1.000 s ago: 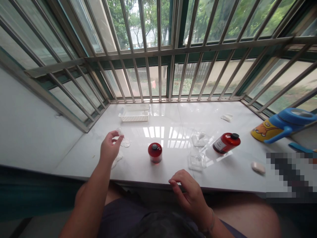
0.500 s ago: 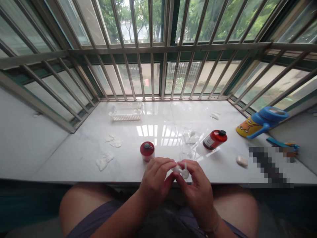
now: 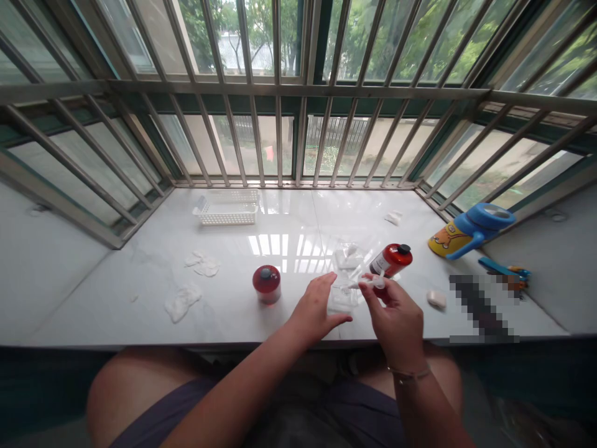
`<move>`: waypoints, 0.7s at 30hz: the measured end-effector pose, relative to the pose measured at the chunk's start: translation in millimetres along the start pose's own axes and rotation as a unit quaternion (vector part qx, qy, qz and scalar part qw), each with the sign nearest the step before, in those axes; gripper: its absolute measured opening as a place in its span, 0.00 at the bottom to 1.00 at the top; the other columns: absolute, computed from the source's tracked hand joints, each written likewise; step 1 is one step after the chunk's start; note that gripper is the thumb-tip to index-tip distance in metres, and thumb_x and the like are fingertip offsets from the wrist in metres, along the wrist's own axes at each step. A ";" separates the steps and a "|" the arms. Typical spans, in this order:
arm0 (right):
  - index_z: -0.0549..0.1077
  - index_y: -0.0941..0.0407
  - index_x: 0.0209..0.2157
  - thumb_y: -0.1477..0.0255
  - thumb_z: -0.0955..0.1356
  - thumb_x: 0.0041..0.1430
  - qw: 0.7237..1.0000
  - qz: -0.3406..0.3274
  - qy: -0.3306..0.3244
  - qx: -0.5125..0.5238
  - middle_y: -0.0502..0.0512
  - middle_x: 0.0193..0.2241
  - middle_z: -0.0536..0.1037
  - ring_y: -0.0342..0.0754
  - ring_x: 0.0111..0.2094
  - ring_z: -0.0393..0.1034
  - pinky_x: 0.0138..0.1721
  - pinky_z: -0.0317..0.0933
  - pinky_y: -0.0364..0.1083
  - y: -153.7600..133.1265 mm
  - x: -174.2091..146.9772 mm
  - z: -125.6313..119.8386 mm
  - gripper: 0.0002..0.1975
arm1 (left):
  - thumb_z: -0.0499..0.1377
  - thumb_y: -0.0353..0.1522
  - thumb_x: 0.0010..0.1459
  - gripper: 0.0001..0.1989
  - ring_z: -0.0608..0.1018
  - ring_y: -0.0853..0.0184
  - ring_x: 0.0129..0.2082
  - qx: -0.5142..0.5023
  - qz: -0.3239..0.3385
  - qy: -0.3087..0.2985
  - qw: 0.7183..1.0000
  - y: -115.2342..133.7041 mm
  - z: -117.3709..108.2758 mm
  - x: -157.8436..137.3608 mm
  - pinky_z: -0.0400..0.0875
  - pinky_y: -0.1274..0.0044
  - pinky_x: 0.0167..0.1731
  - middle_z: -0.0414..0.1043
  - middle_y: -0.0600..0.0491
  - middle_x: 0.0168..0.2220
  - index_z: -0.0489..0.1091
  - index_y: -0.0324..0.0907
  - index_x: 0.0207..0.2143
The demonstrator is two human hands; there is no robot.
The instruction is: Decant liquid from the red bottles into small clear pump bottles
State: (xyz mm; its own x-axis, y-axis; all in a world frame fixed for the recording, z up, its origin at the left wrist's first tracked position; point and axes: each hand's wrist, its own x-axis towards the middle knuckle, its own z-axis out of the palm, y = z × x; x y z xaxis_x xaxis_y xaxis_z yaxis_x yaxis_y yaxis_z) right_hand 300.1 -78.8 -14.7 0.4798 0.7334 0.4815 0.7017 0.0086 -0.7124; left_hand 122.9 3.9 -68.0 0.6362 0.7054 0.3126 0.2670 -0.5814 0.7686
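Pinched in the fingers of my right hand is a small white pump head, held above the counter with its thin end pointing left. My left hand holds nothing; its thumb and fingers are apart beside a clear plastic package. A second clear package lies just behind. Beyond my right hand, a red bottle with a black cap leans toward the right in view. Another red bottle with a dark cap stands left of my left hand.
On the white counter, a white plastic basket sits at the back left. Crumpled white tissues lie at left. To the right are a blue and yellow cup, a pale soap-like block and a blue strap. Metal bars line the window.
My hands have parted. The left has opened and let go of the white pump head; the right has moved up and right with it. The view has shifted slightly.
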 end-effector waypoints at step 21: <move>0.64 0.53 0.66 0.57 0.69 0.70 0.988 0.046 -0.112 0.094 0.66 0.60 0.77 0.59 0.60 0.75 0.58 0.72 0.60 43.1 -28.0 26.3 0.28 | 0.74 0.32 0.57 0.42 0.74 0.49 0.64 -0.074 -0.008 -0.010 0.997 -16.3 17.2 23.3 0.68 0.53 0.66 0.73 0.44 0.63 0.62 0.53 0.70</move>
State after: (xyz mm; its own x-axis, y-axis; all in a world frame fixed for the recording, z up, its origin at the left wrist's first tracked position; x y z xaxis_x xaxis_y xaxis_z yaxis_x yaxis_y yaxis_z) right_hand 303.0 -81.1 -72.3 0.3935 0.8691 0.2998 0.5400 0.0454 -0.8404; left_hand 145.9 22.8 -82.9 0.6479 0.7048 0.2888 0.1690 -0.5027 0.8478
